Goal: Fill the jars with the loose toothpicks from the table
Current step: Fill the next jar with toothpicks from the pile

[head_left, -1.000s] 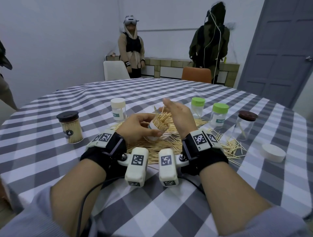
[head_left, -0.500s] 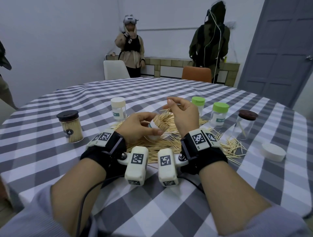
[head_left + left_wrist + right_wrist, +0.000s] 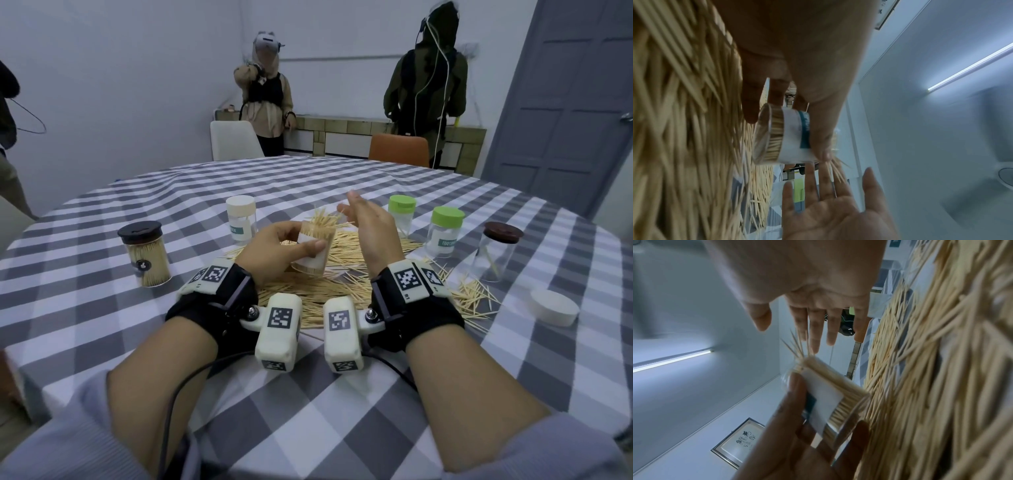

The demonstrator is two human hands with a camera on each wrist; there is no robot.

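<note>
My left hand point(image 3: 277, 248) grips a clear jar with a white label point(image 3: 313, 251), packed with toothpicks whose tips stick out of its open mouth; the jar is tilted over the pile. The wrist views show the same jar point(image 3: 785, 136) point(image 3: 830, 395) held by thumb and fingers. My right hand point(image 3: 368, 228) hovers just right of the jar mouth, fingers straight and spread, holding nothing; its fingers point(image 3: 813, 331) reach toward the protruding tips. Loose toothpicks point(image 3: 329, 291) lie in a wide heap on the checked tablecloth under both hands.
A full jar with a dark lid point(image 3: 145, 253) stands at the left. A cream-lidded jar point(image 3: 241, 217) stands behind, two green-lidded jars point(image 3: 400, 214) point(image 3: 445, 236) and a brown-lidded near-empty jar point(image 3: 496, 250) at right. A loose white lid point(image 3: 555, 311) lies far right. Two people stand by the far wall.
My right hand, pinched above the jar mouth half a second ago, has spread its fingers straight. The left hand has kept the jar in place, turned slightly more upright.
</note>
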